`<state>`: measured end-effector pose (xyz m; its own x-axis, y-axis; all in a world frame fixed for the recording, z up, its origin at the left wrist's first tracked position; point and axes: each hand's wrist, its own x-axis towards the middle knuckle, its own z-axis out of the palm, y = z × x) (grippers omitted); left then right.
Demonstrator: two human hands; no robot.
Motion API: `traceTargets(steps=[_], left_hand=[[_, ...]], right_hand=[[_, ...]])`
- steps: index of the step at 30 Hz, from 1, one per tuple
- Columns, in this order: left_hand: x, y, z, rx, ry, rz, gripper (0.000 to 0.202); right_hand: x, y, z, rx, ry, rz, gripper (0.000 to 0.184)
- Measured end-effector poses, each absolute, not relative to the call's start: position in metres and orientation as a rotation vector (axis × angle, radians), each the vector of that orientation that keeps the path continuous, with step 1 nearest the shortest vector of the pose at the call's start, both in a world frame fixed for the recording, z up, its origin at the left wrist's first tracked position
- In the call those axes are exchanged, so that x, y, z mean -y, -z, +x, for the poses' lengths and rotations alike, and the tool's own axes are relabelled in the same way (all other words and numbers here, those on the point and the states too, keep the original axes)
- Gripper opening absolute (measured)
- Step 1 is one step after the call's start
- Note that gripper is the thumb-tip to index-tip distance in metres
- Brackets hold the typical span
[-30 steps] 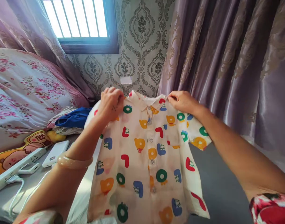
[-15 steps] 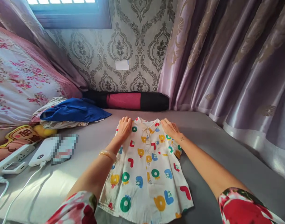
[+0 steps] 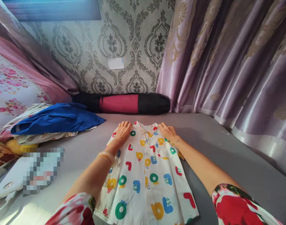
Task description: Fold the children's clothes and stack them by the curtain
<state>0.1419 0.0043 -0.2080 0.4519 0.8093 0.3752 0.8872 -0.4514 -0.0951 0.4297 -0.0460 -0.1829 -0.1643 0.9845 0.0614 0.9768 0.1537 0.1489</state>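
Observation:
A small white short-sleeved shirt (image 3: 143, 175) with colourful letter prints lies front up on the grey surface, its collar pointing away from me. My left hand (image 3: 123, 131) grips its left shoulder, fingers curled over the edge. At the other shoulder my right hand (image 3: 168, 132) is closed on the cloth in the same way. Buttons run down the middle of the shirt, and the hem reaches the bottom of the view. My fingertips are partly hidden by the backs of my hands.
A blue garment (image 3: 56, 118) lies on other folded clothes at the left. Nearer are a white power bank (image 3: 11, 178) with a cable and a blurred-out item (image 3: 43, 172). A black and pink roll bag (image 3: 119, 103) lies along the wall; purple curtains (image 3: 222, 62) hang at right.
The view has shifted closer and to the right, so the power strip has mostly left the frame. Both hands still hold the shirt's shoulders, which look slightly flatter on the surface.

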Motion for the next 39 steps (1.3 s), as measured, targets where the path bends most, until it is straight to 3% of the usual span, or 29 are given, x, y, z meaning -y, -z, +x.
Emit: traceTargets(steps=[8,15,21,25,30,33,36,39], left_hand=[[-0.043,0.212,0.159,1.541,0.411,-2.464,0.027],[-0.071,0.220,0.165,2.010,0.399,-2.641,0.018],[-0.098,0.217,0.180,2.222,0.520,-2.764,0.027],[-0.100,0.218,0.183,2.193,0.652,-2.922,0.030],[-0.091,0.221,0.178,2.078,0.790,-2.966,0.023],[-0.080,0.229,0.179,1.868,0.871,-2.863,0.023],[-0.069,0.234,0.182,1.654,0.660,-2.718,0.028],[-0.067,0.229,0.178,1.735,0.341,-2.617,0.033]], right_hand=[[0.005,0.194,0.443,-2.368,-0.162,1.993,0.036],[-0.015,0.206,0.451,-2.426,0.373,2.283,0.027],[-0.041,0.199,0.450,-2.396,0.776,2.320,0.022],[-0.047,0.201,0.448,-2.420,0.866,2.323,0.006],[-0.043,0.214,0.447,-2.508,0.804,2.361,0.013],[-0.033,0.223,0.441,-2.668,0.424,2.379,0.013],[-0.022,0.228,0.435,-2.690,0.036,2.305,0.017],[-0.018,0.227,0.437,-2.583,0.015,2.335,0.017]])
